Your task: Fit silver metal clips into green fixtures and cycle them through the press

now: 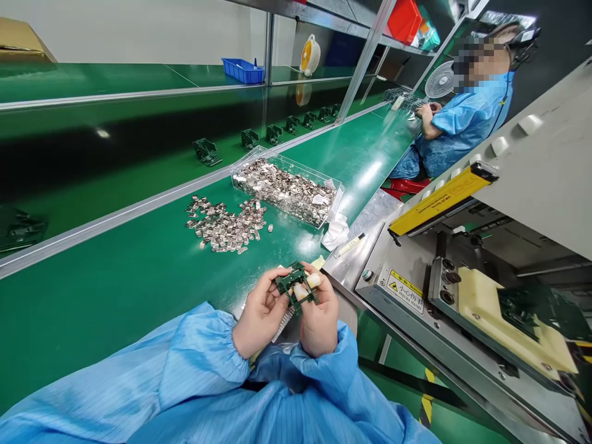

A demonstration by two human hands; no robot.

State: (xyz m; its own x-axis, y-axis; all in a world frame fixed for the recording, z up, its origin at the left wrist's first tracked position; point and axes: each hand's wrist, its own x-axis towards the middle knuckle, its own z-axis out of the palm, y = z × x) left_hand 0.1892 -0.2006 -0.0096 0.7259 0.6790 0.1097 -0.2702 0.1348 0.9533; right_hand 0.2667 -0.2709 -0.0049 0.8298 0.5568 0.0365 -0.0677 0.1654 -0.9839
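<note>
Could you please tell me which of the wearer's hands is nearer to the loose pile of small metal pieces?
The left. The left hand is on the near side of the pile; the right hand is farther off, toward the machine.

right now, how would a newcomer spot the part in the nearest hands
On the green bench, find the clear tray of small metal pieces. Nearer the camera, the left hand and right hand hold a dark green part. Unlike similar parts lined up beyond the metal rail, it is held.
</note>
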